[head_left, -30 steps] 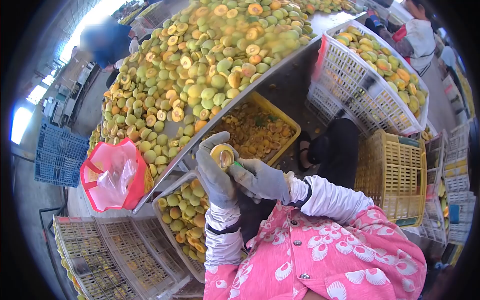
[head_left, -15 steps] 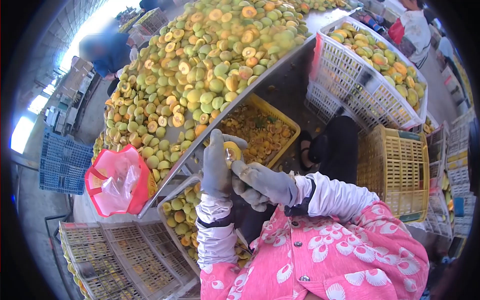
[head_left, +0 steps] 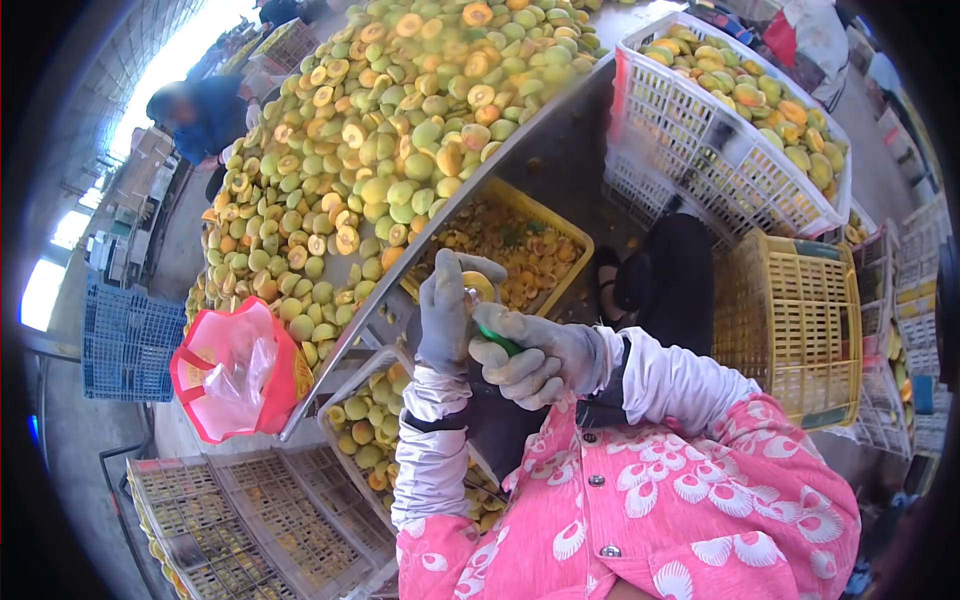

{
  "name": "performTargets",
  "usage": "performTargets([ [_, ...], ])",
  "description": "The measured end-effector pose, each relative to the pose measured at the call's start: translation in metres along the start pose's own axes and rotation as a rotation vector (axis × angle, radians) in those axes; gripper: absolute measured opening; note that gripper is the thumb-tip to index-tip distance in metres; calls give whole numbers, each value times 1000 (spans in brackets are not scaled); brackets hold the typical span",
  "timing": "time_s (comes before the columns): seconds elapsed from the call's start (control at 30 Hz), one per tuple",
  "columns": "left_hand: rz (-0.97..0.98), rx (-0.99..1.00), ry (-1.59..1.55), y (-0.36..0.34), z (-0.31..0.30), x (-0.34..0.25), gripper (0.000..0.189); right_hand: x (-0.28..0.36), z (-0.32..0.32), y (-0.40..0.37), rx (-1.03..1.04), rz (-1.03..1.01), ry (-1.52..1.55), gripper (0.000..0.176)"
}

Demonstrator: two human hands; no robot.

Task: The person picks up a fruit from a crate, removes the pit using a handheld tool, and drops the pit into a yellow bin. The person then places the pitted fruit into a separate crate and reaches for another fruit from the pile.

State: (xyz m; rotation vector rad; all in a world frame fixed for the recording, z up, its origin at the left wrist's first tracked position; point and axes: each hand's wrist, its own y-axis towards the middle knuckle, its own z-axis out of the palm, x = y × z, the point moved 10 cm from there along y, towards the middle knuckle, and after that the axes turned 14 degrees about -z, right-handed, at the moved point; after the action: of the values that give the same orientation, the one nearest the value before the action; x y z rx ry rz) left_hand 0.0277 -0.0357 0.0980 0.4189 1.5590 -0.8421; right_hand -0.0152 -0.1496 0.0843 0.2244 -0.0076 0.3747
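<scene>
My left hand, in a grey glove, is closed around a halved yellow peach with its cut face towards my right hand. In my gloved right hand is a tool with a green handle. The tool's tip meets the peach half near its middle; its exact shape is hidden by fingers and fruit. Both hands are just off the metal table's edge, above a yellow crate that holds orange-brown fruit scraps.
Piled peaches, many halved, cover the table. A pink bag hangs at its corner. A crate of peaches stands by my left arm. White and yellow crates stand right. Another person is across the table.
My right hand has turned, so the green handle now shows between its fingers. The peach half stays in my left hand, which has shifted slightly. The view has moved a little.
</scene>
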Motion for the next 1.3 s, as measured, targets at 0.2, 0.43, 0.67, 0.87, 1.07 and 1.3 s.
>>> performTargets([
  [0.2, -173, 138, -577, 17, 16, 33, 60, 17, -21, 7, 38, 6, 49, 43],
  [0.43, -382, 187, -566, 52, 18, 60, 61, 46, -37, 9, 64, 70, 33, 44],
  [0.67, -364, 311, -677, 74, 30, 64, 60, 76, -40, 2, -152, -8, -476, 48],
  [0.87, -136, -277, -410, 97, -51, 74, 35, 153, -136, -27, -769, -240, -1349, 46],
  [1.07, -17, -8, -418, 79, -45, 72, 45, 145, -102, -24, -781, -385, -1514, 31],
  [1.3, -46, -183, -404, 53, -61, 72, 44, 146, -91, -6, -789, -438, -1741, 29],
])
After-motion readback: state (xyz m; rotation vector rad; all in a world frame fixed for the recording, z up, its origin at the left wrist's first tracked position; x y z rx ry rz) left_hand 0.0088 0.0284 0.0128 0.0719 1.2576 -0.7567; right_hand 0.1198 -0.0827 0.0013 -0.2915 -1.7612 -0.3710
